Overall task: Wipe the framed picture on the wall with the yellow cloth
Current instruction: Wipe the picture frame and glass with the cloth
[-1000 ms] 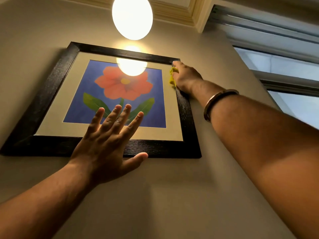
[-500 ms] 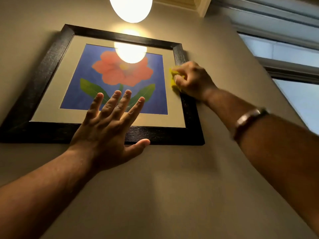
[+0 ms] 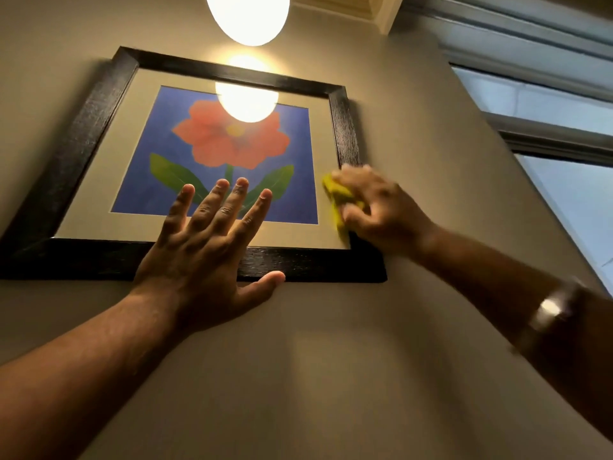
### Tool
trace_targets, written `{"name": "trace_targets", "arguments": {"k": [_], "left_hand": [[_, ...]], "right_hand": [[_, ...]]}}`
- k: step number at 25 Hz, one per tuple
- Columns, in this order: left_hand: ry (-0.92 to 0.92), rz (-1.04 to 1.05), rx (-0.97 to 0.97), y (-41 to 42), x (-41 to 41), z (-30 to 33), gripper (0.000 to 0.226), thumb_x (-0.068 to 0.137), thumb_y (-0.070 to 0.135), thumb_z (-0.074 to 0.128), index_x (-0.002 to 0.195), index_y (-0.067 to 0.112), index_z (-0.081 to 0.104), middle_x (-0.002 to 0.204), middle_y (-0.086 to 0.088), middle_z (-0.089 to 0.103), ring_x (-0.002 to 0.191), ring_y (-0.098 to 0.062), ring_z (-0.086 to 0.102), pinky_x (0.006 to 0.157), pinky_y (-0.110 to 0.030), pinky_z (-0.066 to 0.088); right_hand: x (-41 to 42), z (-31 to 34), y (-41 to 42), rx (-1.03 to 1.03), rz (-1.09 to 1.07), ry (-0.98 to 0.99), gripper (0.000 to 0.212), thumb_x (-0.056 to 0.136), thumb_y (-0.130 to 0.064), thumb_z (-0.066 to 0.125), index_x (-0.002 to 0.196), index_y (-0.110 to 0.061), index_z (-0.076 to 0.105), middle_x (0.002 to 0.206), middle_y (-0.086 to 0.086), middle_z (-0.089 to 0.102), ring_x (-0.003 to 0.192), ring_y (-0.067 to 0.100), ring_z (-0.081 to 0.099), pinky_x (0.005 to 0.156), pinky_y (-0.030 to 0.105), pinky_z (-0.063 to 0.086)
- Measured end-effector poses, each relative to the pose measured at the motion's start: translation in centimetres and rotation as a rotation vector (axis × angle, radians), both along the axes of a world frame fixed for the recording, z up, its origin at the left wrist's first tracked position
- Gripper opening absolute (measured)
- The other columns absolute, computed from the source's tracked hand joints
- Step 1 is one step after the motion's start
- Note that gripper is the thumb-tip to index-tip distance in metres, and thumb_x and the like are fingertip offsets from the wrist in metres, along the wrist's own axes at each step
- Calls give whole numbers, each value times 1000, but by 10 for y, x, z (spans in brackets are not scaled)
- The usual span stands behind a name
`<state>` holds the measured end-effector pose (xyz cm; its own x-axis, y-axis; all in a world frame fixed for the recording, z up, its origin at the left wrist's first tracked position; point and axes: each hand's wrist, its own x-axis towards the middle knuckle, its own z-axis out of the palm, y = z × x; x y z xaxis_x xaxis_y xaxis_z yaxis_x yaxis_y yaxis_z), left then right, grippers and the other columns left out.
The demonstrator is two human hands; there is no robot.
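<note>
Starting at the left, we see our left hand spread flat with fingers wide apart, gripping nothing. Its palm lies over the bottom rail of the framed picture and its fingertips reach up onto the glass, while the thumb points right along the wall just under the frame.

The framed picture hangs on that beige wall, seen from below. The only thing here that holds anything is the frame itself: a broad dark rail with a woody grain runs all around, inside it sits a pale cream mat, and inside the mat a blue square with a red-orange flower, a yellow centre, a green stem and two green leaves. The glass is glossy; a bright oval reflection lies across the top of the flower, matching the glowing lamp hanging above the frame's upper edge.

Moving right, we find the yellow cloth bunched at the frame's lower right corner, pressed against the mat and the inner edge of the right rail. Our right hand is closed around it, fingers curled over the wad, and the hand looks blurred. Further along the right forearm sits a wristband catching a glint of light. At the far right a window shows pale daylight.
</note>
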<state>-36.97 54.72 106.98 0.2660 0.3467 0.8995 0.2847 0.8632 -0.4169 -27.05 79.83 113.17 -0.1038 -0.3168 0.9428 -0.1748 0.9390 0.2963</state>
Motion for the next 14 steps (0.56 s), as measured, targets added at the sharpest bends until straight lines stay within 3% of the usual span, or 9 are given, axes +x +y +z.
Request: {"name": "trace_targets", "arguments": {"k": [3, 7, 10, 14], "left_hand": [[2, -8, -12, 1, 0, 0, 97, 79, 81, 23, 154, 23, 2, 162, -11, 11, 149, -30, 10, 119, -59, 6], [5, -15, -15, -1, -1, -3, 100, 80, 80, 27, 154, 17, 3, 162, -11, 12, 149, -30, 11, 119, -58, 6], [5, -17, -23, -3, -1, -2, 102, 80, 79, 28, 154, 14, 1, 162, -11, 11, 149, -29, 10, 119, -58, 6], [-5, -19, -35, -2, -1, -2, 103, 80, 79, 29, 154, 13, 0, 162, -12, 11, 149, -30, 11, 119, -59, 6]], "right_hand": [[12, -77, 33, 195, -2, -63, 60, 85, -42, 40, 142, -23, 35, 153, 5, 32, 143, 17, 23, 119, 37, 18], [-1, -62, -18, -155, 1, 10, 63, 80, -30, 40, 142, -23, 34, 154, 5, 30, 144, 25, 20, 118, 36, 14], [-10, -88, -19, 18, -66, 27, 63, 81, -24, 45, 143, -22, 33, 154, 3, 31, 144, 23, 19, 119, 35, 12], [6, -77, -15, -240, -78, 5, 63, 82, -30, 35, 144, -24, 28, 156, 4, 26, 144, 26, 20, 118, 40, 21]]}}
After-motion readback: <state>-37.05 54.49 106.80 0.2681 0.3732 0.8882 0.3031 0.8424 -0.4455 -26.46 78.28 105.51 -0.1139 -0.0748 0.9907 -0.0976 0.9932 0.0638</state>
